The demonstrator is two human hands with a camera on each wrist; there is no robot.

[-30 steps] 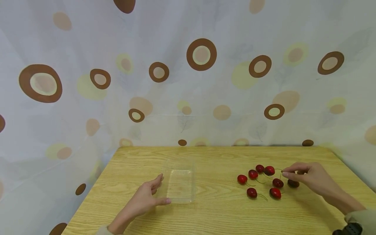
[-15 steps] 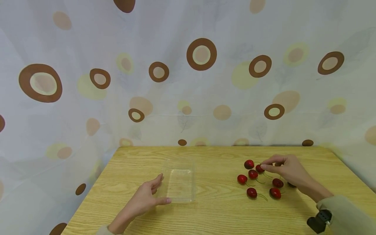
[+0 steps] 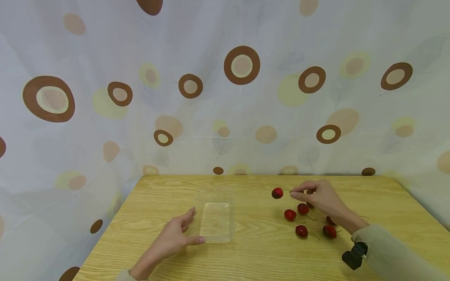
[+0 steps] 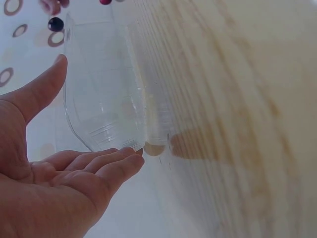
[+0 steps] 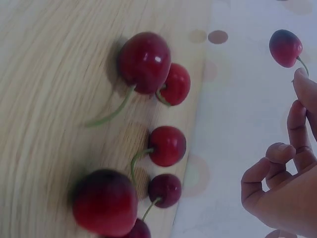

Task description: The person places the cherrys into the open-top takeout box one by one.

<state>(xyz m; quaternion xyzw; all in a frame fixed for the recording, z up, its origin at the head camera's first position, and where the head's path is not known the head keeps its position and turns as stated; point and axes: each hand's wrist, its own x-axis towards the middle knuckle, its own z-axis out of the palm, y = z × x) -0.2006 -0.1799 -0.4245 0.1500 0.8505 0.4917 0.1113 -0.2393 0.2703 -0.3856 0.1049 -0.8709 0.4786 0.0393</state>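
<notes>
My right hand [image 3: 321, 197] pinches the thin stem of a dark red cherry [image 3: 277, 193] between thumb and forefinger. That cherry hangs above the table, left of the hand; the right wrist view shows it [image 5: 286, 48] at the upper right. Close to the left side of a clear plastic box [image 3: 216, 220] is my left hand [image 3: 174, 236]. In the left wrist view, the hand's fairly straight fingers [image 4: 114, 166] lie at the box's end wall, while the thumb stands spread near its rim. Inside the transparent box [image 4: 104, 84] no fruit shows.
Several cherries with stems lie on the wooden table [image 3: 253, 257] at the right, among them one cherry [image 3: 301, 231] near the front and another [image 3: 290, 215] farther left. My right forearm partly covers some of them. A patterned curtain [image 3: 211, 109] stands behind the table.
My right hand has carried the pinched cherry leftward, away from the others and toward the box. The left hand and the box have stayed in place.
</notes>
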